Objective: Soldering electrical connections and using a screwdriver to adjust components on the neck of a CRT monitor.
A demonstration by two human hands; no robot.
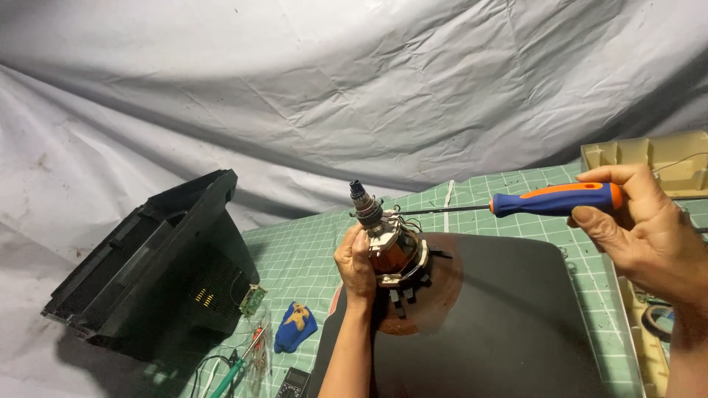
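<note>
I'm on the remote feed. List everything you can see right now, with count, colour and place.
Picture tube: one, dark, face down, centre foreground, neck up.
Deflection yoke: one, copper windings with white frame, around the tube neck.
Screwdriver: one, blue and orange handle, dark shaft pointing left to the yoke.
Black rear casing: one, tilted, left.
Beige casing: one, right edge.
Cutting mat: one, green with grid, under everything.
Grey cloth backdrop: one, behind.
Blue cloth: one, with yellow mark, on the mat.
Small circuit board: one, green, by the black casing.
Left hand: grips the yoke.
Right hand: holds the screwdriver handle.
</note>
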